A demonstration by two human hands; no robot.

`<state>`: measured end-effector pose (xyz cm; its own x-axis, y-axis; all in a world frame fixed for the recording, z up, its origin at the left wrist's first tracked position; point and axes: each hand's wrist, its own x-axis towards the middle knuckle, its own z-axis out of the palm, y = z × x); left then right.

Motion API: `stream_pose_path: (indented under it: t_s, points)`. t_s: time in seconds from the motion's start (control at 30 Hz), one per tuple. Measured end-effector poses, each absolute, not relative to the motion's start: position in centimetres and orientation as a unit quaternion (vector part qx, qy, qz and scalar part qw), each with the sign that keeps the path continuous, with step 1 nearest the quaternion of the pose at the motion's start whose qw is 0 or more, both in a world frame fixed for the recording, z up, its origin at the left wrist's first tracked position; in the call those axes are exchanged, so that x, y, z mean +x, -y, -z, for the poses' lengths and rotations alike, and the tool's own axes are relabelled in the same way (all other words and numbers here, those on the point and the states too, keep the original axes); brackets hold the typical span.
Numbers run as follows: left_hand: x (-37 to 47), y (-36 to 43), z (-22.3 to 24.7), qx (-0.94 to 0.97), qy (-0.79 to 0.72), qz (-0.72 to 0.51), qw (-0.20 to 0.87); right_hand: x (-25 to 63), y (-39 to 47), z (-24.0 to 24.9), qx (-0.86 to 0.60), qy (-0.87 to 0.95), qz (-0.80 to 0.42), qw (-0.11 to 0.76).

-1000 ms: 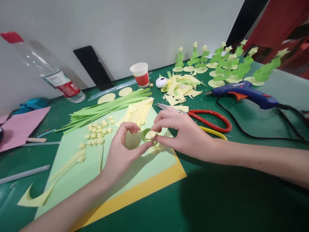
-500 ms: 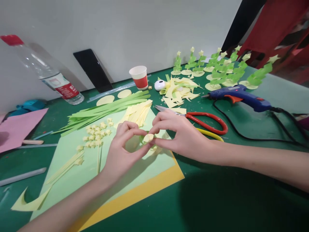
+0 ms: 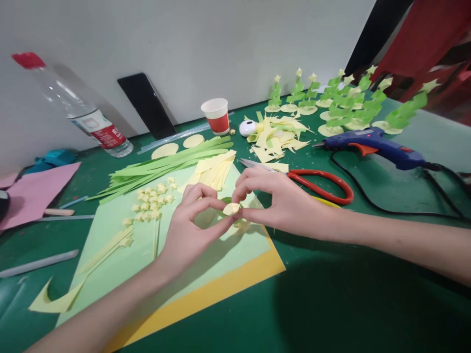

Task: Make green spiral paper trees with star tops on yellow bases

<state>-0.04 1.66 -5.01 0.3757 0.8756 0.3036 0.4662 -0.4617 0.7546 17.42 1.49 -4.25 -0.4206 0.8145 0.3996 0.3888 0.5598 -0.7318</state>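
Note:
Between my two hands, above the pale green sheet (image 3: 206,255), is a small pale yellow paper piece (image 3: 231,209) with a bit of green behind it. My left hand (image 3: 195,220) pinches it from the left with thumb and forefinger. From the right, my right hand (image 3: 272,198) grips the same piece with its fingertips. The fingers hide part of it. Small folded yellow stars (image 3: 150,201) lie in a cluster left of my hands. Yellow strips (image 3: 213,169) and long green strips (image 3: 169,164) lie just beyond.
Red-handled scissors (image 3: 324,184) lie beyond my right hand, near a blue glue gun (image 3: 382,147) with a black cord. Finished paper plants (image 3: 342,105) stand at the back right. A paper cup (image 3: 216,117), phone (image 3: 147,105) and bottle (image 3: 99,125) stand along the wall.
The whole view has shifted slightly, so things appear a little further right. Both hands keep hold of the small piece, and a little more green shows behind it.

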Motion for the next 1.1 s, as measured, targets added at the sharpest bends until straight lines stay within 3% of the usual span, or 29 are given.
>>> stream_pose_path:
  t_s: [0.37, 1.1]
  points:
    - [-0.2, -1.6, 4.9, 0.773, -0.442, -0.346, 0.294, 18.3, -1.9, 3.2, -0.381, 0.800, -0.322, 0.333]
    - [-0.2, -1.7, 4.9, 0.795, -0.419, -0.349, 0.264, 18.1, -1.8, 3.4, -0.389, 0.788, -0.338, 0.336]
